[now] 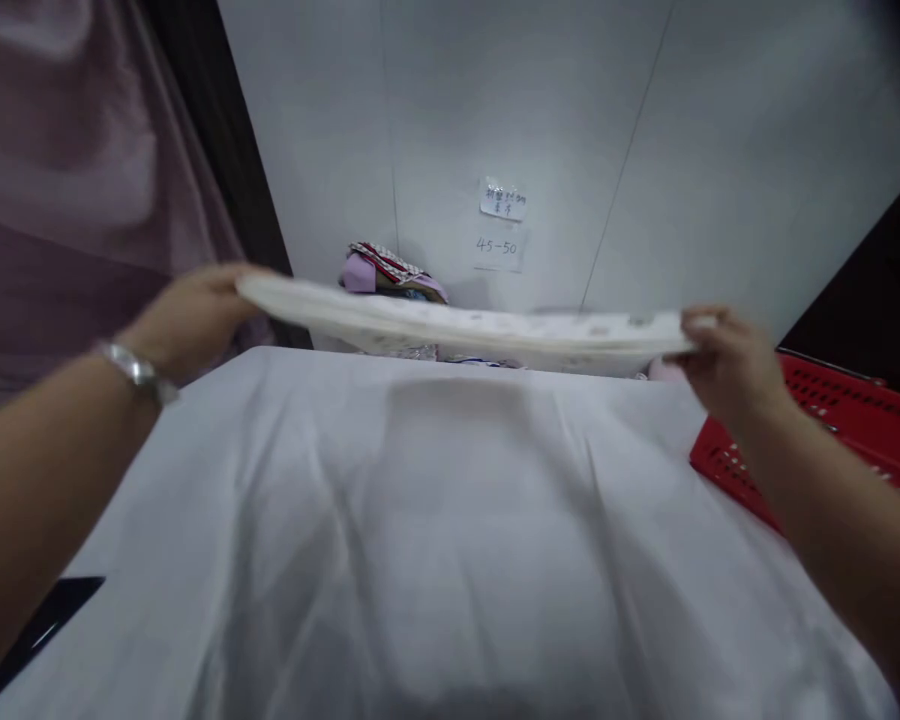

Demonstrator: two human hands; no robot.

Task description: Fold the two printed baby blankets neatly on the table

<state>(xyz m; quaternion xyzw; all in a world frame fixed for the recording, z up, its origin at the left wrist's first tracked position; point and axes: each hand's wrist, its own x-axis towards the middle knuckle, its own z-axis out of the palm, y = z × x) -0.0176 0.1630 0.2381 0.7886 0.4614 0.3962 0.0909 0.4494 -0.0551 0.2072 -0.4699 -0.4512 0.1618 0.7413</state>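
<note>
A long folded white cloth [465, 328] with faint small dark marks is stretched in the air above the far edge of a white-covered table [457, 540]. My left hand [199, 310], with a silvery band at the wrist, pinches its left end. At the other end, my right hand [727, 355] grips the cloth between thumb and fingers. Between the hands the cloth sags slightly, and its shadow falls on the wrinkled white cover. Motion blurs both hands a little.
A red perforated basket [862, 420] stands at the right. Folded fabrics [390, 270] are piled beyond the table's far edge, near a pale wall [570, 130] with two paper labels [499, 248]. A pinkish curtain [75, 180] hangs at the left. Something dark lies at the lower left.
</note>
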